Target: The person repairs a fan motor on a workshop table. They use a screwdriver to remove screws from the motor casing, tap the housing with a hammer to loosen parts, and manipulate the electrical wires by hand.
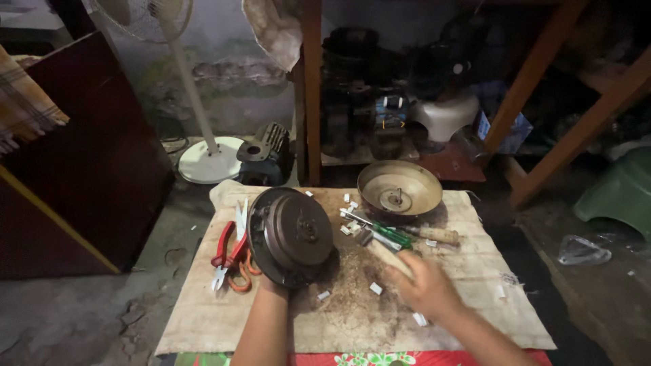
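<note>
My left hand [273,288] grips the lower edge of a round dark metal motor housing [291,234], holding it tilted up on its rim on a dirty cloth mat [475,298]. My right hand [424,288] is closed around a pale wooden tool handle [386,254] whose front end points toward the housing. Just beyond lie a green-handled screwdriver [390,234] and a wooden-handled tool [437,235]. A shallow brass-coloured round cover [399,190] sits open side up at the mat's far edge. Small white bits [375,289] are scattered over the mat.
Red-handled pliers [227,252] and orange-handled scissors lie left of the housing. A white fan stand [207,159] and a dark motor part [266,154] stand behind on the floor. Wooden legs [312,102], a dark cabinet [88,169] at left, a green plastic stool [620,190] at right.
</note>
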